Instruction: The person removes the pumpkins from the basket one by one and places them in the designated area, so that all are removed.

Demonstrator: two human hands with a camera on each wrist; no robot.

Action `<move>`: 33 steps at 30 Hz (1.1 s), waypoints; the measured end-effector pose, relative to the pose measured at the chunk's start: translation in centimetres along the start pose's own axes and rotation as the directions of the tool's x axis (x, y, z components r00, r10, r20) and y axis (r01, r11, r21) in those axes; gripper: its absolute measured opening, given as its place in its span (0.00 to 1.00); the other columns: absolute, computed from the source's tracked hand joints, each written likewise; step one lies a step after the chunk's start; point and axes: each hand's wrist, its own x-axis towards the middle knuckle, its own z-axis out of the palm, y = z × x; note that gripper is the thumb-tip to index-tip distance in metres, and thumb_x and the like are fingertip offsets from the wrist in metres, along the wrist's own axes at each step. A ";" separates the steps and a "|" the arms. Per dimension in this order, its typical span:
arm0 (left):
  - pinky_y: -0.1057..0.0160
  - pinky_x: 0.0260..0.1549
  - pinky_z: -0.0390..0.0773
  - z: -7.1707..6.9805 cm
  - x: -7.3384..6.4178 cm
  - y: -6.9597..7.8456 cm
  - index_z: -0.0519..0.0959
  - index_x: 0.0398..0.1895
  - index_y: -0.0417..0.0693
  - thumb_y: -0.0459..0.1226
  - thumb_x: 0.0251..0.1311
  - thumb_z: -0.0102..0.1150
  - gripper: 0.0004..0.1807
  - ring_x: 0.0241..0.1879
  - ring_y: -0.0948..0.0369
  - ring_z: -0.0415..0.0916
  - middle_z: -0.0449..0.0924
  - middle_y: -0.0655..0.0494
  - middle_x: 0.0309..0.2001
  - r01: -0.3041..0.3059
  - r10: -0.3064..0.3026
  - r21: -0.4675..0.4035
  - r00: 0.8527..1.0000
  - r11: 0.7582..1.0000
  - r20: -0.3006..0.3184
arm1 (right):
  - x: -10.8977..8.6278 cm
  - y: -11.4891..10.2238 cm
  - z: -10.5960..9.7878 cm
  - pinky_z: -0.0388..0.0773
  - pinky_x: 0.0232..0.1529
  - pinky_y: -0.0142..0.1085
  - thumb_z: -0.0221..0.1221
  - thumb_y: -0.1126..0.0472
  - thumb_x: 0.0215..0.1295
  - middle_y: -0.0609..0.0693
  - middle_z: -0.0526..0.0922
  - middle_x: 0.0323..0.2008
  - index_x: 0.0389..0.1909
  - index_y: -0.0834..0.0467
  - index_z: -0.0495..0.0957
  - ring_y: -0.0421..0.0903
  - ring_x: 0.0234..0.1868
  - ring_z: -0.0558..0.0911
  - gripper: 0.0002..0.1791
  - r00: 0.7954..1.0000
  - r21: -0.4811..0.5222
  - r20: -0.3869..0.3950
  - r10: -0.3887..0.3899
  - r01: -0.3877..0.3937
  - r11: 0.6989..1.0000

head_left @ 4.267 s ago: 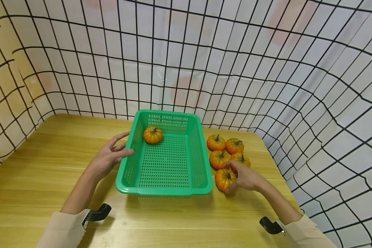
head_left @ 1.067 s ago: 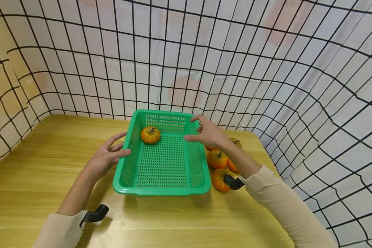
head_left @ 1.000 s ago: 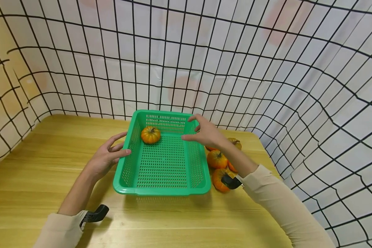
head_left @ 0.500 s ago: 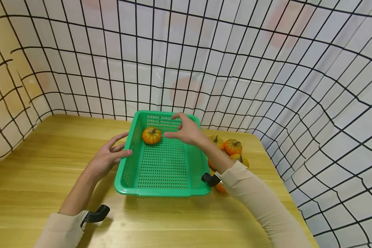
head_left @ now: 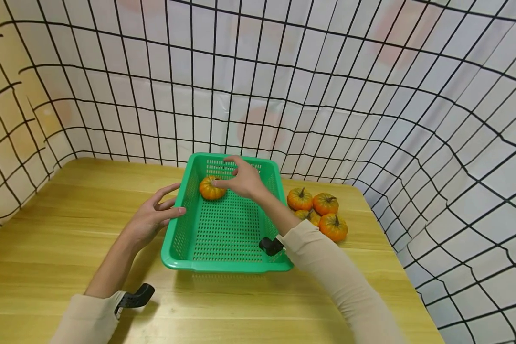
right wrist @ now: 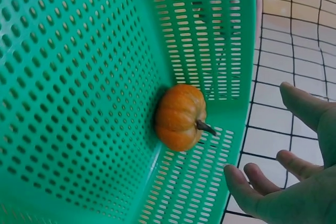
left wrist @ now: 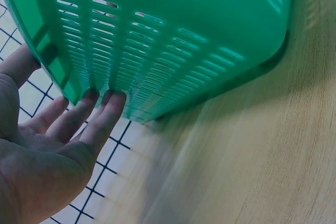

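A green plastic basket [head_left: 229, 224] with slotted walls stands on the table. My left hand [head_left: 150, 215] holds its left side, with the thumb over the rim and the fingers against the outer wall, as the left wrist view shows of the hand [left wrist: 58, 150]. One small orange pumpkin [head_left: 210, 189] sits in the basket's far left corner; in the right wrist view this pumpkin [right wrist: 181, 117] has a dark stem. Above the basket, my right hand [head_left: 245, 181] hovers with spread fingers, holding nothing. The right wrist view shows the hand [right wrist: 294, 192] apart from the pumpkin.
Several more pumpkins [head_left: 325, 204] are grouped right of the basket, partly hidden by my right sleeve [head_left: 326, 267]. Around the wooden table [head_left: 60, 224] hangs a white sheet with a black grid [head_left: 258, 95] at the back and sides.
My right hand has gone from the pumpkins on the right, over the basket's right rim, leftward to above the pumpkin inside. My left hand has stayed on the basket.
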 end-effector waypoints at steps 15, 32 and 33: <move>0.58 0.54 0.81 0.1 0.0 -0.2 0.51 0.81 0.57 0.34 0.69 0.62 0.43 0.62 0.54 0.78 0.55 0.38 0.78 0.009 -0.009 -0.014 1.000 1.000 -0.002 | 2.4 1.0 3.0 0.78 0.60 0.51 0.72 0.47 0.60 0.57 0.72 0.71 0.76 0.45 0.63 0.54 0.68 0.73 0.45 0.999 0.035 -0.012 0.034 -0.033 0.999; 0.56 0.54 0.80 0.1 0.1 -0.1 0.51 0.81 0.58 0.35 0.69 0.62 0.43 0.62 0.54 0.78 0.56 0.38 0.78 0.021 -0.021 -0.011 1.000 1.000 -0.006 | 4.2 1.9 4.8 0.70 0.69 0.53 0.74 0.48 0.58 0.53 0.66 0.75 0.77 0.46 0.63 0.58 0.72 0.69 0.46 0.994 0.019 -0.025 0.103 -0.103 0.995; 0.57 0.54 0.80 0.1 0.1 -0.1 0.51 0.81 0.58 0.35 0.69 0.62 0.43 0.62 0.54 0.77 0.56 0.38 0.78 0.022 -0.022 -0.011 1.000 1.000 -0.006 | 4.3 1.9 4.9 0.69 0.69 0.54 0.74 0.48 0.58 0.53 0.66 0.76 0.77 0.46 0.63 0.58 0.73 0.68 0.47 0.994 0.018 -0.024 0.108 -0.107 0.994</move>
